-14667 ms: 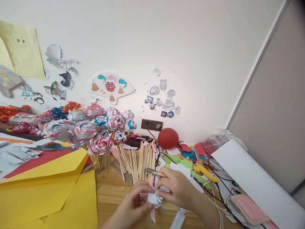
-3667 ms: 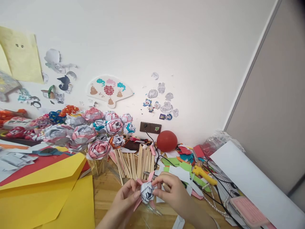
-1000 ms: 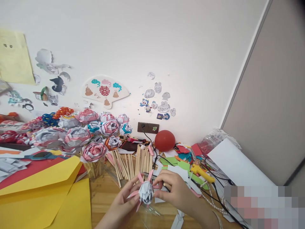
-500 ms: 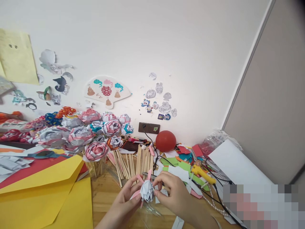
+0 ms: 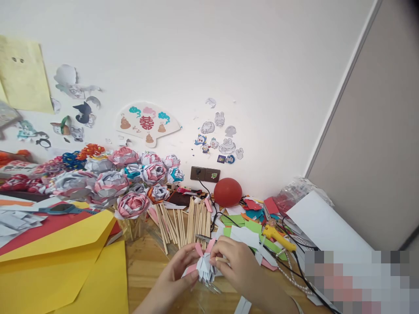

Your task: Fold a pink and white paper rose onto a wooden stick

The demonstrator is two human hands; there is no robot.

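Low in the view at about 6 o'clock, just above the wooden desk (image 5: 150, 266), the left hand (image 5: 178, 272) and the right hand (image 5: 234, 264) each have their grip pinching a small grey-and-pink paper flower (image 5: 204, 267) held between them. The right hand also holds a thin wooden stick (image 5: 221, 260) at the flower's 3 o'clock side. At 12 o'clock from the flower lies a bundle of wooden sticks (image 5: 196, 218), and at 10 o'clock a cluster of finished paper roses (image 5: 131, 183).
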